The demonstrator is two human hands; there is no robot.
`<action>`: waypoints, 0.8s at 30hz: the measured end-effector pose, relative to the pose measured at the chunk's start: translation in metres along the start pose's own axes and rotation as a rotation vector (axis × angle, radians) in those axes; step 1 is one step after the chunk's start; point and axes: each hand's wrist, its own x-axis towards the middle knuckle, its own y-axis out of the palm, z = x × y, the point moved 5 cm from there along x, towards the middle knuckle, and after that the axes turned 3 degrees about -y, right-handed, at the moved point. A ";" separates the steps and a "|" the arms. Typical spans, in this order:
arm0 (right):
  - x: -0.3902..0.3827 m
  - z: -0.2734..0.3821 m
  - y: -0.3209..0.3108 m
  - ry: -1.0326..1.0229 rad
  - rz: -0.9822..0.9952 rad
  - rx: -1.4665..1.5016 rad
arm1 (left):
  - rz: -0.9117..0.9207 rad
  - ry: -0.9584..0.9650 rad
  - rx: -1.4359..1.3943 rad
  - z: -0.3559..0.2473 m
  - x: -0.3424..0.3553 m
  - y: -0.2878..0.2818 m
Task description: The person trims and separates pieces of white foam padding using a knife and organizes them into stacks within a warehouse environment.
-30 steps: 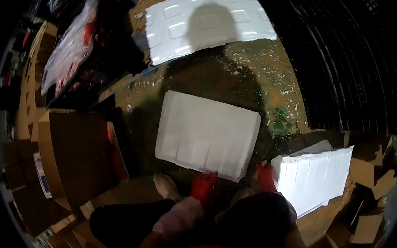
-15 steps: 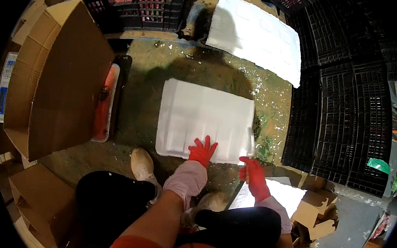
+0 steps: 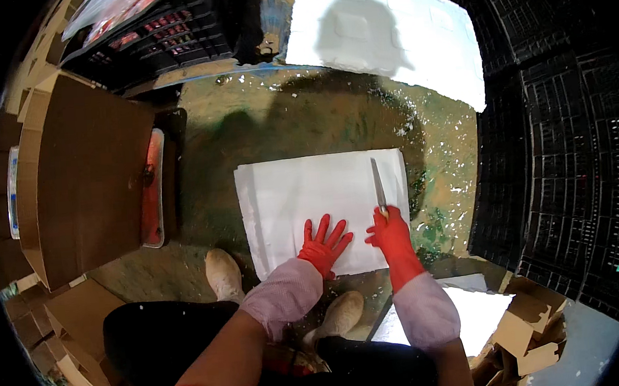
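A white foam sheet [image 3: 289, 209] lies flat on the stained floor in front of my feet. My left hand [image 3: 323, 246], in a red glove, rests on its near part with the fingers spread. My right hand [image 3: 392, 241], gloved in red too, grips the handle of a knife [image 3: 377, 181] near the sheet's right side. The long narrow blade points away from me, over the far right part of the sheet. Whether the blade touches the foam I cannot tell.
Another white foam slab [image 3: 428, 48] lies beyond, scattered with crumbs nearby. Black crates [image 3: 573, 167] are stacked at the right; another black crate [image 3: 169, 38] stands far left. A large cardboard box [image 3: 86, 180] hides part of a tray [image 3: 153, 197]. Torn cardboard [image 3: 527, 328] lies near right.
My right hand and the knife have moved forward, from the sheet's near right corner to over its right side. The view has shifted, and the sheet sits straighter. My left hand stays spread on it.
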 end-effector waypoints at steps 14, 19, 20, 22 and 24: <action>0.094 0.029 0.013 -0.197 -0.172 -0.606 | -0.100 0.009 -0.083 -0.009 0.044 -0.016; 0.106 0.031 0.017 -0.088 -0.094 -0.745 | -0.097 -0.038 -0.083 -0.013 0.044 -0.017; 0.108 0.036 0.015 -0.090 -0.096 -0.745 | -0.099 -0.038 -0.082 -0.015 0.043 -0.012; 0.111 0.042 0.013 -0.077 0.022 -0.754 | -0.141 -0.185 -0.150 -0.015 0.040 0.000; 0.104 0.056 0.018 0.009 0.054 -0.675 | -0.180 -0.232 -0.146 -0.014 0.035 0.005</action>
